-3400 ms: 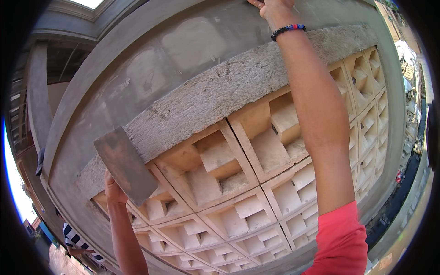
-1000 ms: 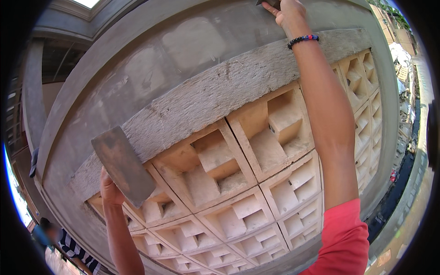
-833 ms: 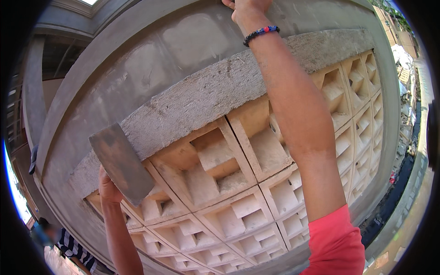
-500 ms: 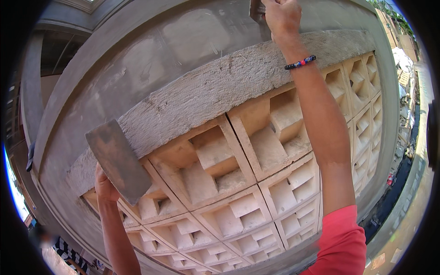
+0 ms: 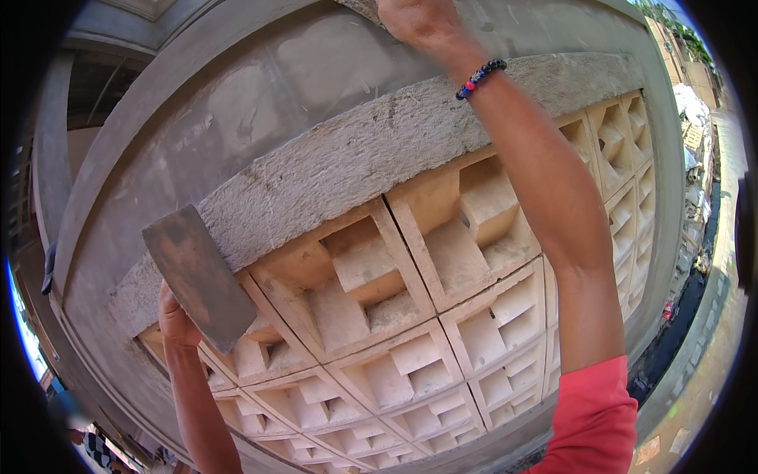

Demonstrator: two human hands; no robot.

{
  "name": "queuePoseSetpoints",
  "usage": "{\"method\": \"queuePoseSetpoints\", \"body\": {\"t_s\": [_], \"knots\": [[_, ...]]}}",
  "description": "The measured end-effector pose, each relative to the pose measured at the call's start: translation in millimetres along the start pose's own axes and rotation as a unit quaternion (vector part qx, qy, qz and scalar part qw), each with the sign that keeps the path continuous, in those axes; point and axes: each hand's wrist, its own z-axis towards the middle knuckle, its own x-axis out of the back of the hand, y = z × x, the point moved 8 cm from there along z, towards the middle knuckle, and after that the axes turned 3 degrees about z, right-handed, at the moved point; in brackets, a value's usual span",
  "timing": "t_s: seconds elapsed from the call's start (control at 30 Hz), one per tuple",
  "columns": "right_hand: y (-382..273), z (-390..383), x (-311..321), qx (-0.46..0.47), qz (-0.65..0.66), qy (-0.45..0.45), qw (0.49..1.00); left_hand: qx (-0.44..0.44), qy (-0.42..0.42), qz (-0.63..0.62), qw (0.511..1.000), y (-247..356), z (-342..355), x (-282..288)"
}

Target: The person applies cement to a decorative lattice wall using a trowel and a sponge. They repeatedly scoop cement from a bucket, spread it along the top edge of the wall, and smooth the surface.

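The left hand (image 5: 178, 320) grips, closed, the underside of a flat rectangular plaster board (image 5: 197, 276), a dark grey plate tilted up toward the wall at the lower left. No mortar shows on its face. The right hand (image 5: 418, 20) reaches high to the top edge of the view, pressed against the smooth grey plastered beam (image 5: 300, 87); its fingers run out of the picture, so I cannot tell whether they are spread or hold anything. A bracelet of dark and coloured beads (image 5: 480, 77) circles that wrist, and a red sleeve (image 5: 596, 423) covers the upper arm at the lower right.

Between the hands runs a rough band of fresh grey render (image 5: 355, 158), slanting from lower left to upper right. Below it lies a wall of pale decorative ventilation blocks (image 5: 410, 316), each with stepped square recesses. At the far right a street with debris (image 5: 695, 261) shows below.
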Motion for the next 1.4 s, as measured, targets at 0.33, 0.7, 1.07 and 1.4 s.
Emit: {"method": "queuePoseSetpoints", "body": {"t_s": [0.33, 0.7, 1.07, 1.4], "knots": [[106, 11, 50, -0.147, -0.12, 0.04, 0.981, -0.027, -0.025, -0.006, 0.999, 2, 2, -20], [53, -21, 65, -0.371, 0.274, 0.134, 0.877, -0.022, -0.033, 0.036, 0.999, 11, 1, -29], [95, -17, 0, -0.525, 0.507, 0.226, 0.645, -0.025, -0.052, 0.009, 0.998, 15, 4, -51], [-110, -96, 2, -0.434, 0.633, 0.026, 0.641, -0.015, -0.052, 0.025, 0.998, 10, 15, -39]]}}
